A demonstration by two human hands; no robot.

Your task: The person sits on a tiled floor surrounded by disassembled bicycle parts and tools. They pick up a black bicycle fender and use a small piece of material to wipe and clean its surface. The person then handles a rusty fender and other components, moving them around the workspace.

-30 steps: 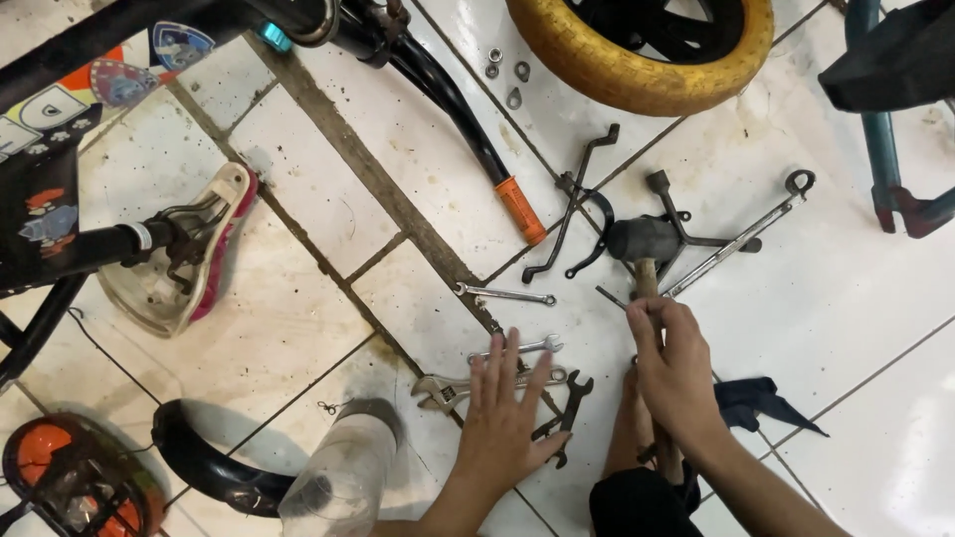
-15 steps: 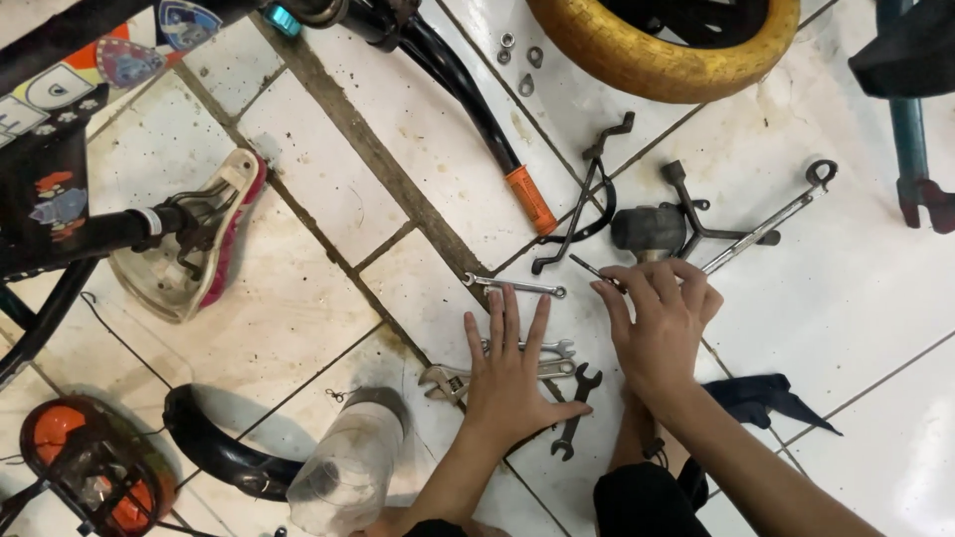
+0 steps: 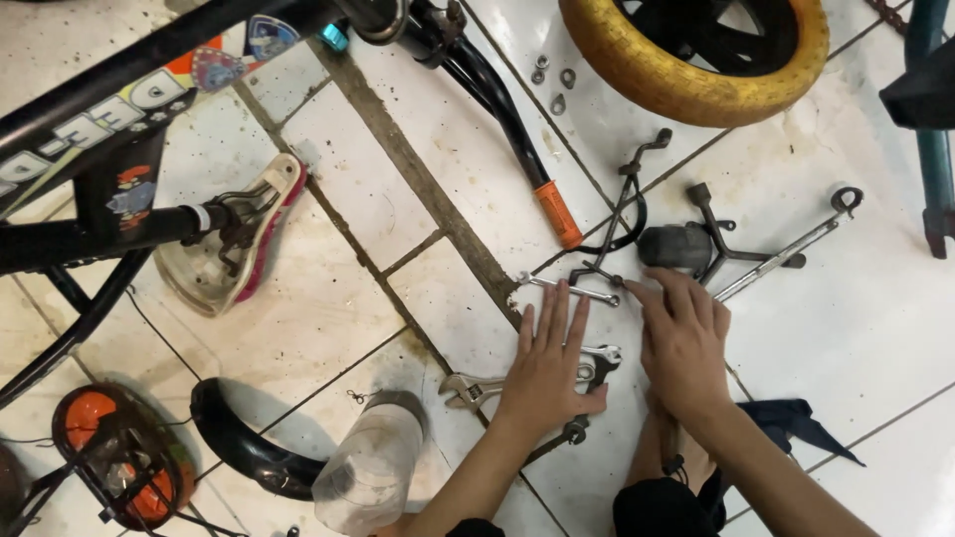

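Observation:
My left hand (image 3: 549,363) lies flat, fingers spread, on a pile of wrenches on the white tiled floor. An adjustable wrench (image 3: 470,389) sticks out from under its left side. A silver spanner (image 3: 563,287) lies just beyond its fingertips. My right hand (image 3: 684,341) rests palm down beside it, fingers together, its tips close to a small black wheel (image 3: 673,246) on a metal bracket. I cannot see anything gripped in either hand.
An upside-down bicycle frame (image 3: 119,85) with its saddle (image 3: 231,249) lies at the left. A yellow tyre (image 3: 686,55) is at the top. A black mudguard (image 3: 239,443), a clear plastic bottle (image 3: 370,467), a dark cloth (image 3: 796,423), an orange-tipped handlebar (image 3: 517,149).
Both hands have slid forward over the tools, away from me. My right hand went from a raised, curled pose near a handle to lying flat by the small wheel.

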